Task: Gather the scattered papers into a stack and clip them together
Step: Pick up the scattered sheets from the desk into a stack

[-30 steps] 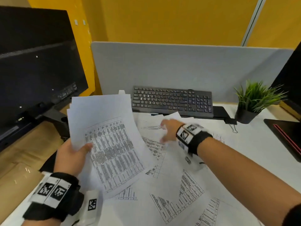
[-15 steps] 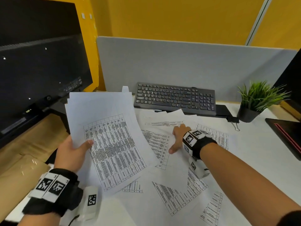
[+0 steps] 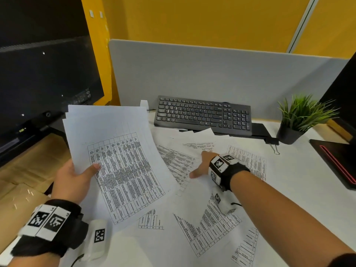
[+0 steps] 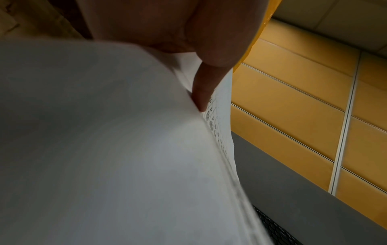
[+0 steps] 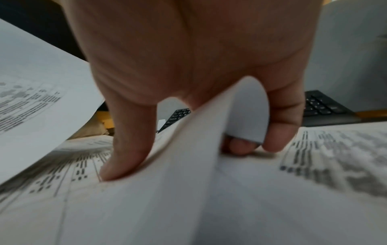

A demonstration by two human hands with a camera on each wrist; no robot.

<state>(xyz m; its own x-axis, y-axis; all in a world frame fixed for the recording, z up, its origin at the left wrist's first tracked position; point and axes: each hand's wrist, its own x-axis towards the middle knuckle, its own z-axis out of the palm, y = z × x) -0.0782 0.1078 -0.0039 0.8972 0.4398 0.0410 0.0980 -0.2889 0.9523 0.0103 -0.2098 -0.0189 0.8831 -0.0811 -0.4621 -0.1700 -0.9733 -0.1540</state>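
Still gathering: the left hand (image 3: pixel 71 178) grips the collected stack (image 3: pixel 119 160) at left; the right hand (image 3: pixel 202 164) pinches a loose sheet (image 5: pixel 209 149) off the desk's scattered papers (image 3: pixel 212 224). Next, probably, adding it to the stack; the binder clip (image 3: pixel 272 142) waits far right.

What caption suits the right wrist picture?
Right hand pinches up a loose sheet from scattered papers.

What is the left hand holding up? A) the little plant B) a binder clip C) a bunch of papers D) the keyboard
C: the left hand grips a bunch of papers lifted off the desk, thumb pressed on the printed table; the keyboard, the little plant and the binder clip sit untouched at the back of the desk.
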